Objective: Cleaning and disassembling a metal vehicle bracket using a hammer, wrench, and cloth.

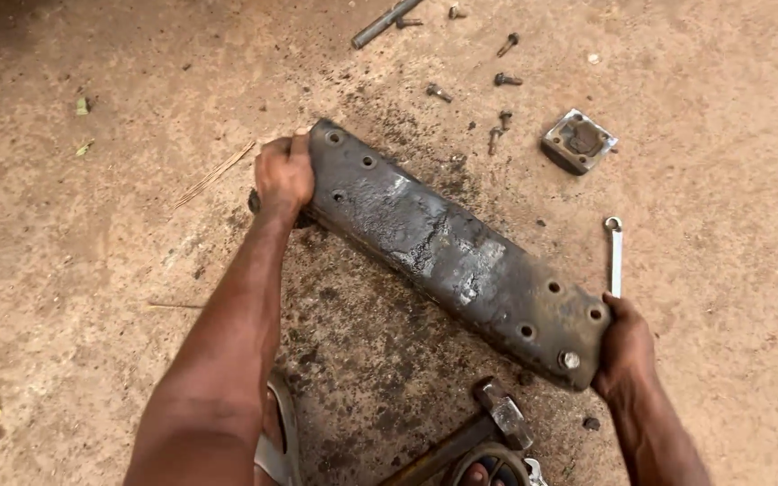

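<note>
Metal plate (456, 256), long, dark and greasy, lay slantwise across the oil-stained dirt floor (92, 270), and I had it by both ends: my left hand (284, 175) was clamped over the far upper end, fingers curled round the edge, and my right hand (625, 346) was closed on the near lower end with the thumb along the side. To handle it well, I judged, both grips had to stay tight and level, since the surface was slick with oil and an uneven lift could let one end slip or swing down toward my foot (483, 472), which showed at the bottom edge in a sandal. I counted four bolt holes near my left hand and about three near my right, plus one bolt head (569, 360) seated in the lower corner. Just below the plate lay one hammer (483, 423), its head near the lower end. Beside my right hand lay one ring spanner (615, 256), flat on the ground. Farther off sat one small square metal cover (578, 141), and around it I counted roughly seven loose bolts (507, 80) scattered on the dirt, though a few were too small to be sure of. One metal rod (385, 22) lay at the top edge.
</note>
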